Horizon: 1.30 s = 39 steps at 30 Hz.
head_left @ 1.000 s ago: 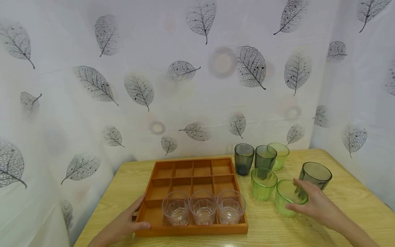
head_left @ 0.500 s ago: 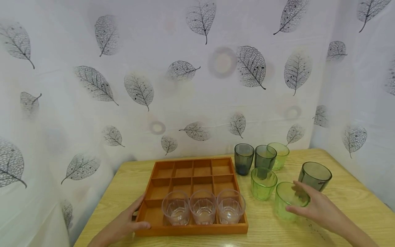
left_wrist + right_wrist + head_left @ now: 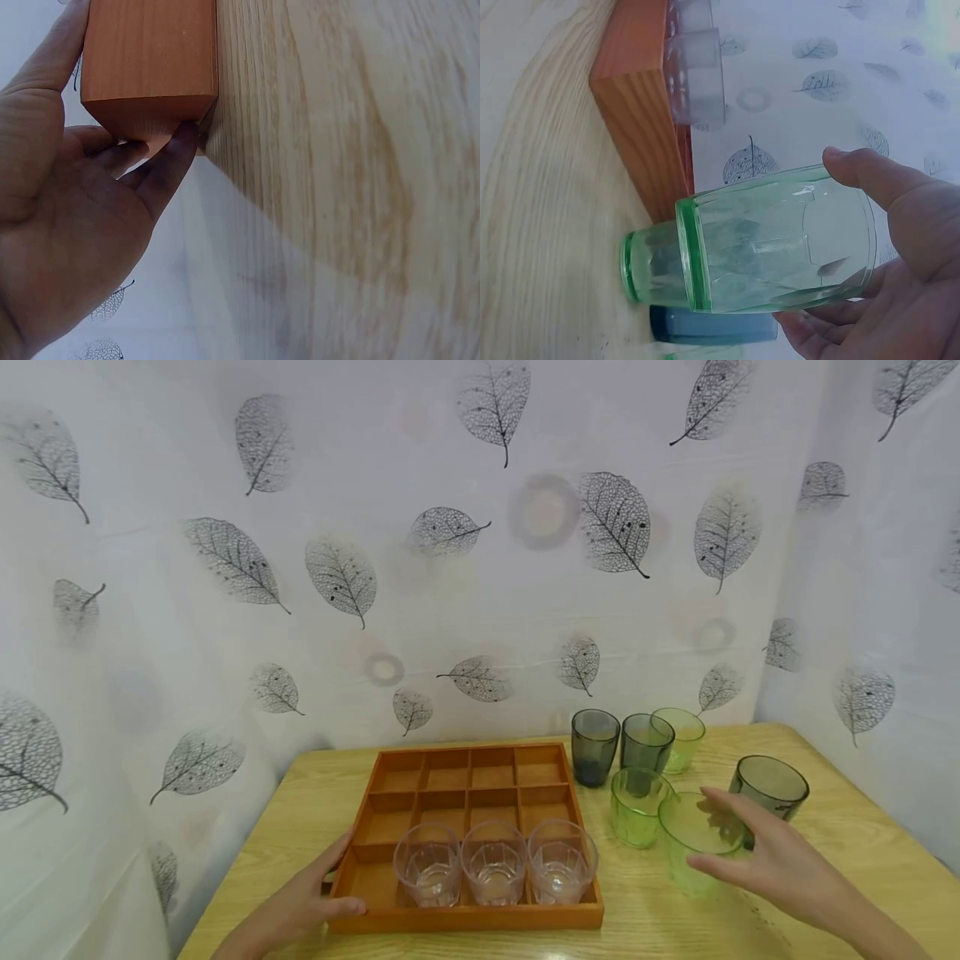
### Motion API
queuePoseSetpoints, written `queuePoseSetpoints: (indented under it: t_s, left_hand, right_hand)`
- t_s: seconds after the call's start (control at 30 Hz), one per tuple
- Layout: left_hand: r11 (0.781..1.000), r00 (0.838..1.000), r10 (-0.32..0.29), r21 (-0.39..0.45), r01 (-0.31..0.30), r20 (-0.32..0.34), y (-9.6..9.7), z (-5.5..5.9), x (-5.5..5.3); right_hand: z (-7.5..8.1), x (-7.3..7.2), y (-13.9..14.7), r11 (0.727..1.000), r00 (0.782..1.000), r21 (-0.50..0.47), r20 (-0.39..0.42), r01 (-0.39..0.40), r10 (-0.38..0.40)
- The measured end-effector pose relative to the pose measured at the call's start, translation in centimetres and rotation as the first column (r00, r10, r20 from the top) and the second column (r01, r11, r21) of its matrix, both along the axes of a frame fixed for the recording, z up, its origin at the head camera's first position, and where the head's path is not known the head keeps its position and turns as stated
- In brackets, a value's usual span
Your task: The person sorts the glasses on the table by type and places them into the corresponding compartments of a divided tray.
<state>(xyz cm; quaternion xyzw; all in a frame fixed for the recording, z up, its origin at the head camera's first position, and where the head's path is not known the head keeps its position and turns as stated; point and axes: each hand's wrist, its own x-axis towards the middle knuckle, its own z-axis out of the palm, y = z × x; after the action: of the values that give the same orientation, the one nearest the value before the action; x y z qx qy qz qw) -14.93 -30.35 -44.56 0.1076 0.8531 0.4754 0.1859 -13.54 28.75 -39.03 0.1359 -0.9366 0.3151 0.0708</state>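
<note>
My right hand [image 3: 783, 864] grips a green drinking glass [image 3: 686, 839] near its rim, thumb on one side and fingers on the other. In the right wrist view, the base of that green glass is off the table, in front of another green glass. My left hand [image 3: 300, 897] holds the near left corner of a divided wooden tray [image 3: 465, 922]; the left wrist view has its fingers [image 3: 169, 169] against the tray's side. Three clear glasses [image 3: 492, 868] stand in the tray's front row, and the front left compartment [image 3: 371, 881] holds none.
Right of the tray stands a second green glass [image 3: 640, 814]. Two dark grey glasses [image 3: 595, 756] and another green glass [image 3: 684, 747] are behind it. One more grey glass [image 3: 772, 785] stands beyond my right hand. A leaf-printed curtain [image 3: 480, 568] surrounds the wooden table [image 3: 285, 802].
The green glass in my right hand has risen off the table and shifted slightly left. My left hand and the tray have stayed in place.
</note>
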Motion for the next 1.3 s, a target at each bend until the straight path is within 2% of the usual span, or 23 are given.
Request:
queuePoseSetpoints:
  t_s: [0.37,0.5,0.67,0.8,1.0,1.3]
  left_hand:
    - [1.000,1.000,-0.015,-0.022,0.014,-0.022,0.1,0.0,0.0]
    - [0.999,1.000,-0.014,-0.043,0.012,-0.026,0.1,0.0,0.0]
    - [1.000,1.000,-0.013,0.009,0.013,0.004,0.1,-0.2,0.0]
    - [0.998,1.000,-0.020,0.064,0.018,0.023,0.0,-0.2,0.0]
    - [0.998,1.000,-0.019,0.067,0.017,0.020,0.0,-0.2,0.0]
    - [0.996,0.999,-0.012,0.089,0.009,0.033,0.1,-0.1,0.0]
  right_hand:
    - [2.9,-0.5,-3.5,0.998,0.998,-0.051,-0.049,-0.043,0.040]
    - [3.7,-1.1,-4.7,0.995,0.997,-0.060,-0.036,-0.078,0.076]
    - [4.5,-2.4,-6.2,0.988,0.992,-0.098,-0.021,-0.122,0.121]
    - [4.8,-3.4,-7.4,0.983,0.990,-0.118,-0.011,-0.139,0.138]
    - [5.1,-4.9,-9.1,0.987,0.992,-0.101,-0.010,-0.129,0.129]
    - [4.7,-7.4,-11.9,0.958,0.974,-0.185,0.018,-0.218,0.225]
